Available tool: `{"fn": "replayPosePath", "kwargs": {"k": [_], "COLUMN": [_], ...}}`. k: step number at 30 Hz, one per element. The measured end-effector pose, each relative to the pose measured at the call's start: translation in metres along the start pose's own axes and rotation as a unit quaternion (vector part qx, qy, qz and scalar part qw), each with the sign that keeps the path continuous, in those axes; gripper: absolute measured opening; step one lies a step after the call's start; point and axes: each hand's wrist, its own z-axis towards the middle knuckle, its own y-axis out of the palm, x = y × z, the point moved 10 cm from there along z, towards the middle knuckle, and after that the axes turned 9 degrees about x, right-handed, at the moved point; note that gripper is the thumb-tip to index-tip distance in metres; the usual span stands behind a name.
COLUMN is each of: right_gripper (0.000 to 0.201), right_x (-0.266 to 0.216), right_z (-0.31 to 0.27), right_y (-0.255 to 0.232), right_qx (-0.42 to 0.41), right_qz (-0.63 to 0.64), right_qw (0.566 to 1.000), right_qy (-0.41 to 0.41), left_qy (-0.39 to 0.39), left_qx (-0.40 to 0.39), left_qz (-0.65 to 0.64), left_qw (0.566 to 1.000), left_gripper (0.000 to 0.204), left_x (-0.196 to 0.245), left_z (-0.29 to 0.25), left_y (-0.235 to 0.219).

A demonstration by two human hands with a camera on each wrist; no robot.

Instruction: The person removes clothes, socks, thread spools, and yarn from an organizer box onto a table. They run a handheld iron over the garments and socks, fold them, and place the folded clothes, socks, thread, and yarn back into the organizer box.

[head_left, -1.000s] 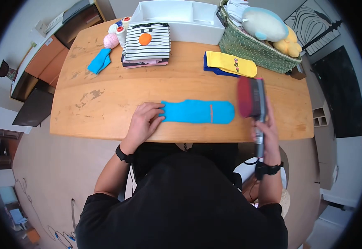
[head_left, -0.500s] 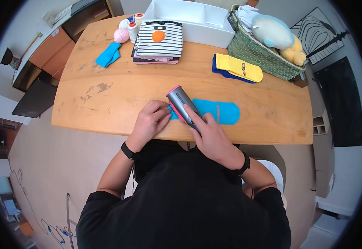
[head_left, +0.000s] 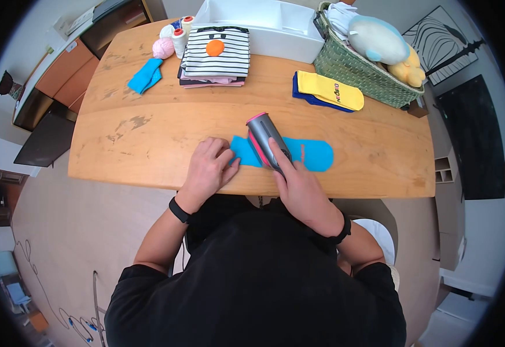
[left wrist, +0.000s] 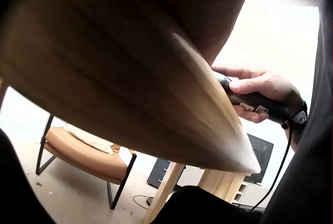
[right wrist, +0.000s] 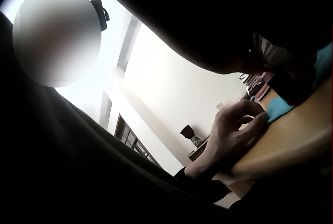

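A bright blue sock (head_left: 322,155) with a small reddish stripe lies flat near the table's front edge. At its left end my left hand (head_left: 208,169) pinches the fabric between thumb and fingers; the right wrist view shows the same hand (right wrist: 234,130) at the tip of the sock (right wrist: 280,108). My right hand (head_left: 305,195) grips a grey handheld garment steamer (head_left: 264,134), its index finger stretched along the top. The steamer's pink-edged head lies across the middle of the sock and hides part of it. In the left wrist view a cord hangs from the handle (left wrist: 260,104).
On the wooden table (head_left: 165,130), a second blue sock (head_left: 145,77), pink yarn (head_left: 162,48) and thread spools (head_left: 179,41) stand far left. Behind are folded clothes (head_left: 216,61), a white bin (head_left: 287,43), yellow and dark blue socks (head_left: 330,91) and a woven basket (head_left: 368,78).
My right hand has brought the steamer from beyond the sock's right end to near my left hand, then slid it slightly right along the sock. My left hand stays at the sock's left end.
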Motion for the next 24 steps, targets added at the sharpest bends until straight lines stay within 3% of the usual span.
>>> {"fn": "replayPosePath", "kwargs": {"k": [5,11,14,16,20,24], "right_gripper": [0.082,0.081,0.080,0.080,0.080,0.081], "right_x": [0.006,0.012,0.012,0.016,0.021,0.025], "right_z": [0.001,0.000,-0.005,-0.006,-0.007,-0.009], "right_y": [-0.006,-0.014,-0.018,-0.019,-0.025,-0.031], "right_qx": [0.007,0.005,0.043,0.018,0.012,0.010], "right_qz": [0.027,0.021,0.014,-0.004,0.038,-0.004], "right_qw": [1.000,0.999,0.999,0.999,0.998,0.998], "right_qy": [-0.012,0.030,-0.001,0.040,0.050,0.063], "left_qy": [-0.005,-0.015,-0.014,-0.012,-0.013,-0.018], "left_qx": [0.001,-0.012,-0.007,-0.008,-0.009,-0.012], "left_qz": [0.002,0.007,0.006,0.007,0.009,0.008], "left_qw": [1.000,1.000,1.000,1.000,1.000,1.000], "left_gripper": [0.022,0.022,0.022,0.022,0.023,0.023], "left_x": [-0.001,-0.003,-0.002,-0.003,-0.004,-0.005], "left_z": [0.000,-0.003,-0.002,-0.003,-0.003,-0.003], "left_y": [-0.001,0.002,0.001,0.002,0.003,0.004]}}
